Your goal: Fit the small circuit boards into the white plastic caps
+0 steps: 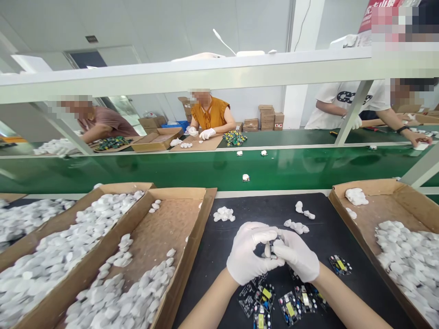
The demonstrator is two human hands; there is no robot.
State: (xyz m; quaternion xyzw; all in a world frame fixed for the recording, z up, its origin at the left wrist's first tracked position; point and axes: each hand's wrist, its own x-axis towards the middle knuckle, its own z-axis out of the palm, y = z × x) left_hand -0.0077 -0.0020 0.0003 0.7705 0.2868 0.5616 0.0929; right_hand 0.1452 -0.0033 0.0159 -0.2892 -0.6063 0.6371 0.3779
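Observation:
My left hand [252,251], in a white glove, pinches a small item at chest-front height above the black mat. My right hand [297,256], gloved too, closes on the same item from the other side. What shows between the fingers looks like a small circuit board [268,249] with a pale piece against it; the gloves hide most of it. Below the hands lie several circuit boards [291,308] with yellow parts, and one more board [340,265] is off to the right. Small white pads [224,214] sit in a pile beyond my left hand, and other white pads [297,226] beyond my right.
Cardboard trays with white pads flank the black mat [206,274]: one tray [171,214] on the left, another [394,192] on the right. A green conveyor [171,171] runs across ahead, carrying a board with a white top [246,177]. Several co-workers sit beyond it.

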